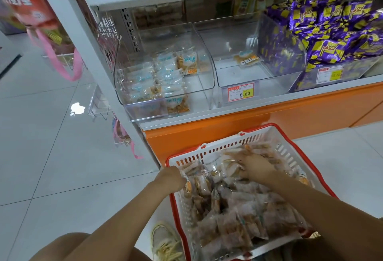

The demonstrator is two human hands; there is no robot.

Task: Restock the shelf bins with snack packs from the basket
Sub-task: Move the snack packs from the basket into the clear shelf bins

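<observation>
The snack packs are heaped in the basket, jumbled so that no common long axis can be read. The right hand is laid palm-down on those at the basket's far side, directly over what is to be lifted. Its fingers are bent down among the wrappers, but whether a pack is actually pinched cannot be told. The left hand is curled over the rim at the basket's far left corner and is judged to be steadying it (no pack is seen in it). The right hand is thus judged the nearer to the packs. Beyond and above the basket, a part-filled clear bin stands toward the left and a nearly empty bin straight ahead, both on the white shelf. The basket is set on a glossy tiled floor, with a shoe at its near left.
</observation>
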